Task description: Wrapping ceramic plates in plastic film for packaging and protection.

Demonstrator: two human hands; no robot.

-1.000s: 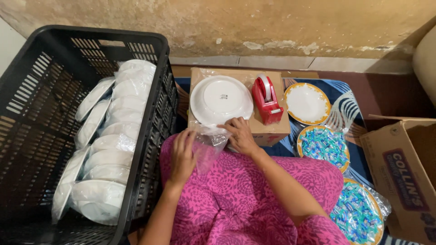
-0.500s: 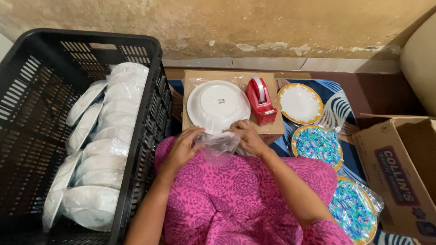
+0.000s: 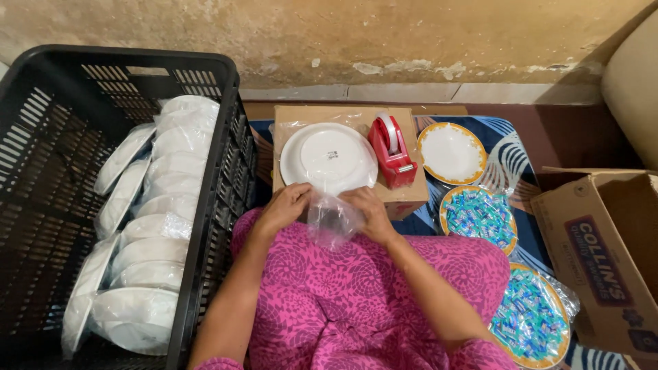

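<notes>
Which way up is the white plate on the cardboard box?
Upside down: the white plate shows its foot ring and a small base mark, on the cardboard box.

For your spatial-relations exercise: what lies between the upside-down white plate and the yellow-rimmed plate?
In the head view, a red tape dispenser stands between the white plate and the yellow-rimmed plate, on the cardboard box.

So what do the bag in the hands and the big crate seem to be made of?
The bag, between the left hand and right hand, looks like thin clear plastic film: see-through, crinkled, shiny. The crate looks like rigid black plastic, matte, with moulded slots.
</notes>
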